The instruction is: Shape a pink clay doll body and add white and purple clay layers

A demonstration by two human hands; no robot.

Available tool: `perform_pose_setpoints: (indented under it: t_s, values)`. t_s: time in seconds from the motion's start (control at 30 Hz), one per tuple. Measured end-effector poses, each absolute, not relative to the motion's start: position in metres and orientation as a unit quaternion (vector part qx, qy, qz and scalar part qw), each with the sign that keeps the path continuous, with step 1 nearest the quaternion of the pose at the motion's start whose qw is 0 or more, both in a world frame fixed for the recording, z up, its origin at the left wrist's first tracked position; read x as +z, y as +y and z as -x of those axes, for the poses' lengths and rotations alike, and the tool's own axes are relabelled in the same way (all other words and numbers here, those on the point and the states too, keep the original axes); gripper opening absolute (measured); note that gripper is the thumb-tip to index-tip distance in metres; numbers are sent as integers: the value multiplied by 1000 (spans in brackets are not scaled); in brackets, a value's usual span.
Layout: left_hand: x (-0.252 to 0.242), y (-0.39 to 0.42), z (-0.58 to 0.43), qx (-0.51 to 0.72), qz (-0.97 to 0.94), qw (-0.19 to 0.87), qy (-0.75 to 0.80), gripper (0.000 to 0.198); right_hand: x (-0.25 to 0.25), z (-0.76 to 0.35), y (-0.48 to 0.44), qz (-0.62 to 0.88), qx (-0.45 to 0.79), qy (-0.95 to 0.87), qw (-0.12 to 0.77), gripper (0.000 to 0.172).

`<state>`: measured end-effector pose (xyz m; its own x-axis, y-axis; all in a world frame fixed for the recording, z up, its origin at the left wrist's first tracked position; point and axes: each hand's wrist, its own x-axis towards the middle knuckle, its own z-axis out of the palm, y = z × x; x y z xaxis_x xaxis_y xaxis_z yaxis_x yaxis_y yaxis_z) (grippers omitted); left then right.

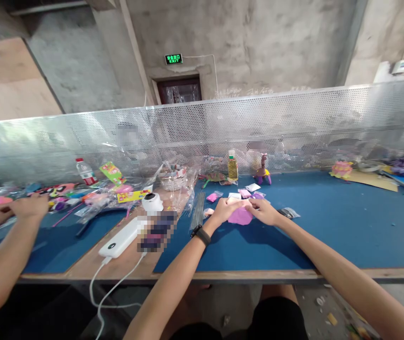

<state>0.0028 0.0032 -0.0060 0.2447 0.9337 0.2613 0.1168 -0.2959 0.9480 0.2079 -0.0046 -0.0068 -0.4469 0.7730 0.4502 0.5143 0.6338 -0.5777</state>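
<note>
Bare concrete walls rise behind a perforated metal screen [294, 118] that runs along the far edge of the table [347, 226], whose top is covered in blue mats. Both of the person's hands meet near the middle of the table. The left hand [225, 210], with a black watch [201, 234] on its wrist, and the right hand [264, 211] pinch a pink felt piece [240, 217] between their fingers; each grip is closed on it, and the piece hangs just over the mat. Small packets [248, 191] of pink, white and purple pieces lie just behind the hands. A bundle of thin wires [197, 210] lies to the left of them. Farther back stand a yellow bottle [232, 167] and a purple craft figure [263, 174]. On the wooden strip to the left are a white power bank [120, 242] with its cable [103, 293] and a round white device [152, 202]. At the far left, another person's hands [28, 207] rest among colourful craft packets, near a water bottle [86, 172].
</note>
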Motion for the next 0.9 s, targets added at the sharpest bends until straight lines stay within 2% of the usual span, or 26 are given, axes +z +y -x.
perform_pose_setpoints:
  t_s: [0.3, 0.47, 0.7, 0.9]
  values:
    - [-10, 8, -3, 489, -652, 395, 425, 45, -7, -208, -5, 382, 199, -824, 369, 48]
    - [-6, 8, -3, 495, -655, 404, 404, 39, -6, -209, -6, 373, 235, -819, 368, 50]
    - [2, 6, -2, 515, -649, 414, 377, 42, -6, -212, -3, 380, 227, -806, 393, 54]
    - [2, 5, 0, 493, -671, 404, 378, 44, -7, -211, 3, 381, 286, -768, 428, 54]
